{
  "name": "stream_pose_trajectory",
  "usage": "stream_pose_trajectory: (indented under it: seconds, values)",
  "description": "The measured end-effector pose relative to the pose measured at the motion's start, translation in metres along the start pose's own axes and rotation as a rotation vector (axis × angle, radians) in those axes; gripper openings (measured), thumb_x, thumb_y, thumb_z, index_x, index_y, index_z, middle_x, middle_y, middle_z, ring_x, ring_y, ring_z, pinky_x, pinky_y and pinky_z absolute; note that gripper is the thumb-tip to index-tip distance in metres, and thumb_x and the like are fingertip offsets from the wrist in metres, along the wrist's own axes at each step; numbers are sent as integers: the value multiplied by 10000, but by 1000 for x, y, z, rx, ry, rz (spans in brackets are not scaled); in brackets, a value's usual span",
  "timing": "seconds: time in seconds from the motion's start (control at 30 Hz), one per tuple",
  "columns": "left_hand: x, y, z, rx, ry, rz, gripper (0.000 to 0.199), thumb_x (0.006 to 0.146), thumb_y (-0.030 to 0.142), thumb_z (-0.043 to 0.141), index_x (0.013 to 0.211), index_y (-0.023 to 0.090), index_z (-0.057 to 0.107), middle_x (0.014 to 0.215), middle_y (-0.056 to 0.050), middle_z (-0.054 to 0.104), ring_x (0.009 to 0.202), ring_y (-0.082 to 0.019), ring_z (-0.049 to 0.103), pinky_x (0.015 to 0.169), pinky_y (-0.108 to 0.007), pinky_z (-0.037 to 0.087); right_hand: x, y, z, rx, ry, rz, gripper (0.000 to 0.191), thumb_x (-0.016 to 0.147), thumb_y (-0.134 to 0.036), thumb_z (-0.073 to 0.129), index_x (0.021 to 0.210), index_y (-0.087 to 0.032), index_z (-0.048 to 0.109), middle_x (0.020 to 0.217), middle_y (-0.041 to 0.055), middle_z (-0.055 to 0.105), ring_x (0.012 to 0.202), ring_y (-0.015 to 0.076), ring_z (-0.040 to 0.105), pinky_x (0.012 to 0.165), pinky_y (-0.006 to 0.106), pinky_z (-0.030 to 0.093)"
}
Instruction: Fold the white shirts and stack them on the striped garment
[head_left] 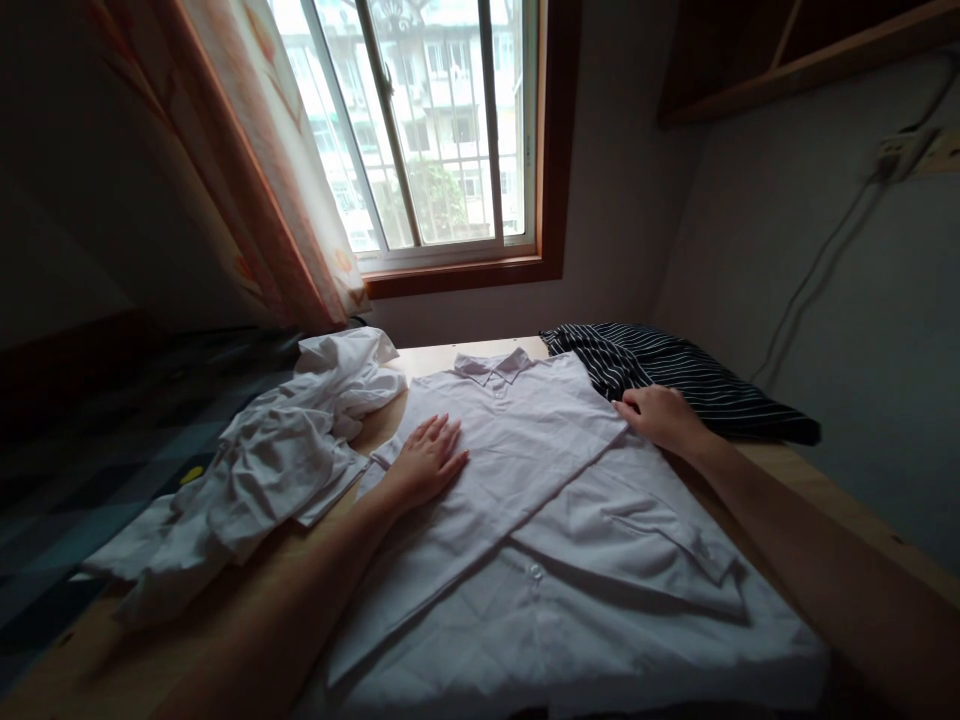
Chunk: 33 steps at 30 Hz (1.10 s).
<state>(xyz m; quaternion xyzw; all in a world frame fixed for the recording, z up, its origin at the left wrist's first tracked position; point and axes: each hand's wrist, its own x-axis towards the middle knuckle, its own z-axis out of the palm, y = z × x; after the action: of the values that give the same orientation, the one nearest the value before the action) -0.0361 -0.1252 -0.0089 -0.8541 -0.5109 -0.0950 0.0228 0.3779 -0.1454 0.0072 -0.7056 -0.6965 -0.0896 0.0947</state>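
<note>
A white collared shirt (525,480) lies spread on the wooden table (817,490), its collar toward the window. One sleeve crosses the front diagonally, and the other runs down the right side. My left hand (429,460) rests flat on the left part of the shirt with fingers spread. At the shirt's right shoulder edge, my right hand (661,415) has its fingers closed in a pinch on the cloth. Part of the shirt's lower end drops out of view at the bottom.
Crumpled white clothing (277,460) lies on the table's left. A black garment with white stripes (675,375) sits at the back right. Beyond are a window (442,130) and a curtain (247,160). A cord (810,275) hangs along the right wall. Checked cloth (97,450) is at far left.
</note>
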Motion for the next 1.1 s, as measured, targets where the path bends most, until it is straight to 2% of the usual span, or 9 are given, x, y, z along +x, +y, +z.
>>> stream_pose_trajectory:
  seconds: [0.1, 0.17, 0.27, 0.37, 0.5, 0.63, 0.77, 0.9, 1.1]
  values:
    - [13, -14, -11, -1, 125, -21, 558, 931, 393, 498, 1440, 162, 497, 1529, -117, 475, 1419, -253, 420, 1194, -396, 332, 16, 2, -4, 67, 61, -23, 280, 930, -397, 529, 865, -215, 732, 926, 91, 750, 919, 250, 648, 755, 314, 397]
    - [28, -24, -23, 5, 195, -89, 500, 927, 312, 478, 1399, 153, 532, 1445, -119, 559, 1350, -248, 493, 1169, -384, 366, 34, 2, -4, 169, 63, -21, 267, 919, -379, 539, 920, -211, 747, 940, 79, 754, 888, 225, 655, 728, 289, 409]
    - [56, -39, -39, 39, 194, -203, 411, 898, 186, 442, 1251, 156, 650, 1257, -109, 677, 1205, -251, 591, 1100, -369, 427, 66, -4, 0, 298, 6, 4, 296, 898, -324, 566, 1094, -192, 743, 1023, 70, 760, 900, 202, 672, 734, 257, 435]
    - [83, -48, -45, 87, 179, -305, 379, 879, 146, 426, 1114, 178, 722, 1183, -98, 701, 1171, -254, 594, 1069, -359, 438, 95, -17, 7, 339, -38, 116, 389, 883, -269, 575, 1239, -166, 694, 1106, 88, 753, 989, 221, 679, 811, 261, 459]
    - [106, -49, -33, 63, 200, -469, 395, 877, 213, 460, 1200, 188, 687, 1281, -93, 655, 1235, -264, 545, 1061, -357, 437, 122, -31, 17, 414, -40, 252, 436, 869, -227, 580, 1290, -151, 667, 1272, 127, 693, 1166, 256, 634, 924, 280, 455]
    - [115, -45, -10, 21, 246, -573, 464, 886, 254, 466, 1318, 157, 607, 1344, -137, 609, 1283, -284, 514, 1099, -388, 401, 135, -38, 25, 461, -54, 315, 421, 847, -252, 617, 1234, -107, 692, 1277, 180, 679, 1154, 290, 646, 912, 310, 481]
    - [122, -47, 3, 86, 118, -548, 536, 918, 342, 473, 1404, 120, 518, 1447, -175, 532, 1371, -315, 440, 1146, -423, 335, 138, -39, 34, 538, -69, 343, 376, 825, -322, 659, 1133, -119, 732, 1103, 152, 747, 972, 262, 700, 799, 298, 512]
    - [128, -54, 4, 156, -26, -478, 577, 973, 419, 376, 1436, 90, 474, 1467, -210, 506, 1390, -330, 424, 1156, -435, 298, 134, -40, 41, 602, -61, 329, 297, 812, -278, 659, 1063, -144, 744, 1035, 94, 764, 895, 197, 694, 726, 235, 485]
    - [139, -56, -3, 224, -29, -459, 603, 965, 479, 370, 1425, 106, 483, 1476, -223, 481, 1375, -357, 415, 1100, -464, 338, 131, -42, 44, 609, -43, 344, 268, 805, -289, 655, 1024, -160, 740, 1054, 92, 755, 921, 215, 679, 732, 248, 468]
